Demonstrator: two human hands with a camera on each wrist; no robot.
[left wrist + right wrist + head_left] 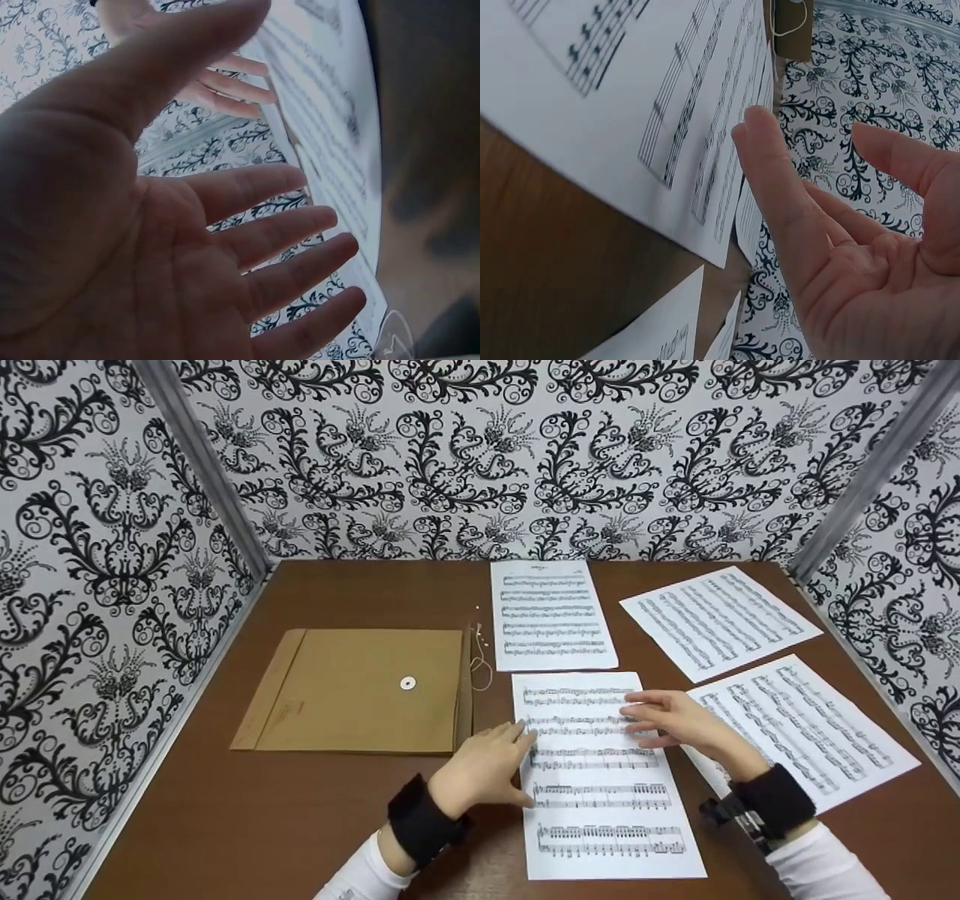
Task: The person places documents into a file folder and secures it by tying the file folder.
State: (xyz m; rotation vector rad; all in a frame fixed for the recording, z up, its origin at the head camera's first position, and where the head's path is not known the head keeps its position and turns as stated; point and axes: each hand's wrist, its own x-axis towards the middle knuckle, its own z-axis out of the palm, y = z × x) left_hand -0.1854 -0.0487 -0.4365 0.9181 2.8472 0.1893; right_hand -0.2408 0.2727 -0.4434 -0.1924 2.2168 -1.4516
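Left hand [480, 769] and right hand [675, 720] over near music sheet [600, 810] – fingers straight, holding nothing, envelope [352, 690] beside

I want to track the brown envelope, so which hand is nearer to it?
Left. The left hand is just off the brown envelope's near right corner; the right hand is farther right, over the nearest music sheet.

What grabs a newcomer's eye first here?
Four sheets of music spread over the right half of the brown table, the nearest sheet in front of the person. Both hands hover open over it: the left hand at its left edge, the right hand above its upper right. A tan envelope with a string tie lies flat to the left, and loud black-and-white wallpaper boxes in the table.
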